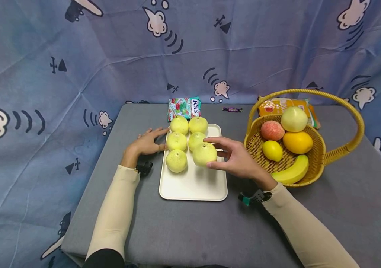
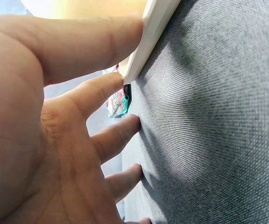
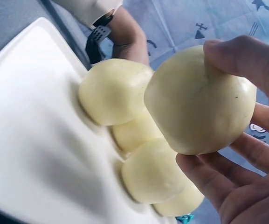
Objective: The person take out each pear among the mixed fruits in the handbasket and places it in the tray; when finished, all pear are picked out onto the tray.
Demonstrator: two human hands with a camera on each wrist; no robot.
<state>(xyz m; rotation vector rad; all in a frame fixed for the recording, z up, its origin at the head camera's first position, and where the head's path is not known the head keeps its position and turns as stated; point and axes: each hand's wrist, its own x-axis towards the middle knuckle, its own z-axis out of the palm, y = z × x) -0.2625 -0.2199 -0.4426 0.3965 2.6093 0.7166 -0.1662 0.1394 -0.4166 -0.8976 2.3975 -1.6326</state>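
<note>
My right hand [image 1: 239, 158] grips a round yellow-green fruit [image 1: 204, 154] between thumb and fingers. In the right wrist view this fruit [image 3: 195, 102] is held above the white tray [image 3: 27, 93]. Several more such fruits, among them a front left one [image 1: 176, 161], sit in two columns on the tray [image 1: 194, 190] in the head view. My left hand [image 1: 148, 142] lies at the tray's left side with fingers spread. In the left wrist view its thumb and index fingertip touch the tray's edge [image 2: 148, 42], and other fingertips rest on the grey cloth.
At the right stands a yellow wicker basket [image 1: 320, 169] with a tall handle, holding a peach [image 1: 272, 130], a lemon [image 1: 272, 150], an orange-yellow fruit [image 1: 297, 143], a banana [image 1: 292, 171] and a pale green fruit [image 1: 294, 119]. Behind are a Fox's packet [image 1: 183, 108], a wrapped candy [image 1: 232, 109] and an orange packet [image 1: 277, 106].
</note>
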